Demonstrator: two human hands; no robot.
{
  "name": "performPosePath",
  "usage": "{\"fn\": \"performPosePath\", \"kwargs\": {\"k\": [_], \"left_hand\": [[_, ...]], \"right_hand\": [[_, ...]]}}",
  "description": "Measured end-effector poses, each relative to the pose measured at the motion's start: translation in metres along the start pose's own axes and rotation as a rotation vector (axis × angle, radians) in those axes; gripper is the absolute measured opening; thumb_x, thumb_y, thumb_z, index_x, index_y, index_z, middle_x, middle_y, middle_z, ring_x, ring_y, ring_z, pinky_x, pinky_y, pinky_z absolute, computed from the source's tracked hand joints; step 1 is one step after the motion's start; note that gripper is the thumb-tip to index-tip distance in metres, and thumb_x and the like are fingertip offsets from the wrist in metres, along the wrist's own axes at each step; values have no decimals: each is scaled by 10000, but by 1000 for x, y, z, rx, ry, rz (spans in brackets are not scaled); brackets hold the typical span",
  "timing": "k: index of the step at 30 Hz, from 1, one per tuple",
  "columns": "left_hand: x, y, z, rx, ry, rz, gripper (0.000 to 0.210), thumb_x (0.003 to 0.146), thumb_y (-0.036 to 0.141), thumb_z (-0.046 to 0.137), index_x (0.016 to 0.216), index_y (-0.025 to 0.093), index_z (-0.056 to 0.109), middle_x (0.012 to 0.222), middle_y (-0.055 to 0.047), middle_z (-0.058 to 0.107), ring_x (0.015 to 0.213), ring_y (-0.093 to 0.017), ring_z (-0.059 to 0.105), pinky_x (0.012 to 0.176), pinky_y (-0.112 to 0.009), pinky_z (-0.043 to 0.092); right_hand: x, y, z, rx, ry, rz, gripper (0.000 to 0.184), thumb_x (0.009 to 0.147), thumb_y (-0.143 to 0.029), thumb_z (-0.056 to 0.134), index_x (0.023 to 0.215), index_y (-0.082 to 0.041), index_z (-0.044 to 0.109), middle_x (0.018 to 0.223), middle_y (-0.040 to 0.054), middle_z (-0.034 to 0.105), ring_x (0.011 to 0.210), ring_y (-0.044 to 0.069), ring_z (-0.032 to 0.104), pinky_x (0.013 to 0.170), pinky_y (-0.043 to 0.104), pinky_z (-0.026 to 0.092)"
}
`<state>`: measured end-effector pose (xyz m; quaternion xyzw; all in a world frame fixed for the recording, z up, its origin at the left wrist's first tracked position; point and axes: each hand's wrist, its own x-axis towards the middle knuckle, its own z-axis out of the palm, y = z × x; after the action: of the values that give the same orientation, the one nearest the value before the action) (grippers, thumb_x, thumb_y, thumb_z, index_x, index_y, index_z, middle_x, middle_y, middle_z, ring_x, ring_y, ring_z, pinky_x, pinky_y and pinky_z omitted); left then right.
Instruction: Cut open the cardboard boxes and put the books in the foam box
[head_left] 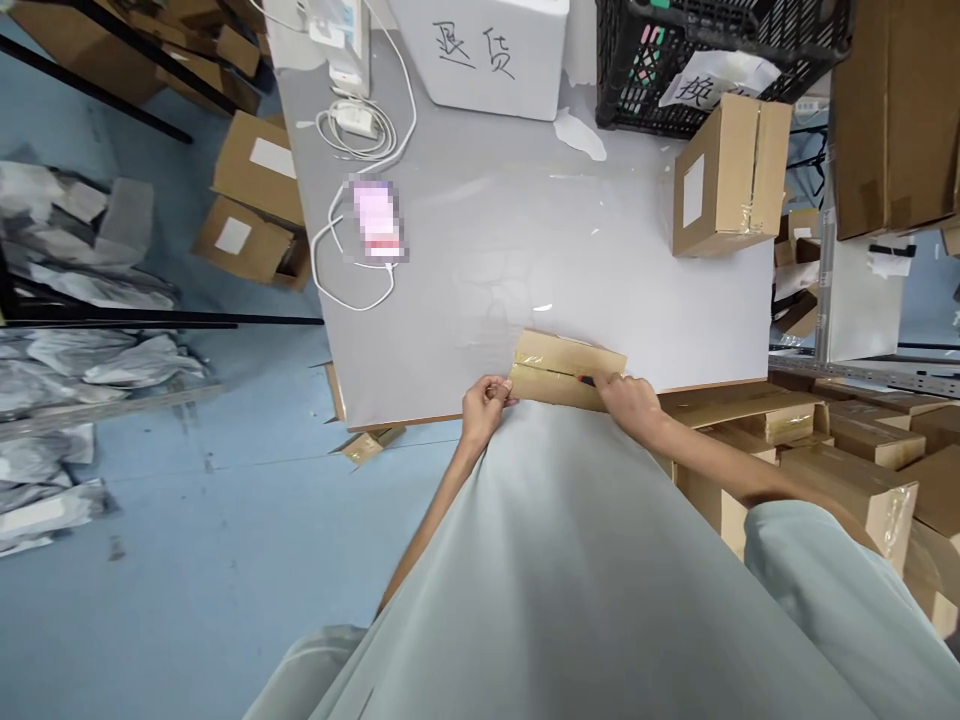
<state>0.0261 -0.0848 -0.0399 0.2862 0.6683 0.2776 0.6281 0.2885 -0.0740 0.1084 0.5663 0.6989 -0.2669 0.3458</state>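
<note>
A small taped cardboard box (559, 362) lies at the front edge of the table, against my shirt. My left hand (486, 402) is closed, its fingertips pinching the box's left end. On the right end rests my right hand (628, 400), its fingers wrapped round what looks like a box cutter (586, 380). Only a short red and black part of that tool shows, lying over the seam in the top of the box. My palm hides the remainder of it.
A larger carton (731, 180) stands at the table's right side, near a black plastic crate (637, 70). At the back is a white bin (495, 60). A phone (377, 218) with a white cable lies on the left. Cartons (847, 480) crowd the lower right.
</note>
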Motion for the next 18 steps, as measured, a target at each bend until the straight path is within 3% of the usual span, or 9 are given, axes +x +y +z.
{"fn": "performPosePath", "kwargs": {"k": [6,9,11,14,18], "left_hand": [[-2,0,3,35,-22,-16,453,679,587,863,840,207,677,705,36,585,668,-165,649,839,-427,704],[0,-3,3,41,23,-21,464,674,586,852,876,208,674,735,34,600,704,-184,695,855,-430,702],[1,-4,3,36,73,-18,481,666,596,843,892,211,662,757,34,601,719,-192,713,845,-429,702],[3,-6,2,28,150,16,491,671,617,832,888,219,641,822,20,628,731,-179,707,824,-424,705],[5,-3,-10,68,180,53,478,715,638,805,880,224,632,878,0,659,751,-178,705,858,-455,706]], "right_hand": [[-50,62,30,-65,-16,81,481,1080,-52,467,1494,-227,638,1230,183,789,1092,272,797,766,298,566],[-71,107,51,-33,17,222,423,1082,-90,493,1432,-202,700,1238,208,801,1090,294,798,766,309,553],[-78,135,72,101,52,319,363,1109,-208,522,1410,-219,725,1213,181,825,1041,296,805,760,308,543],[-65,154,109,433,224,375,376,1129,-417,515,1356,-241,757,1127,129,854,937,284,798,750,310,529],[-10,125,142,923,458,315,513,1100,-611,472,1187,-202,771,875,81,811,738,239,726,707,308,519]]}}
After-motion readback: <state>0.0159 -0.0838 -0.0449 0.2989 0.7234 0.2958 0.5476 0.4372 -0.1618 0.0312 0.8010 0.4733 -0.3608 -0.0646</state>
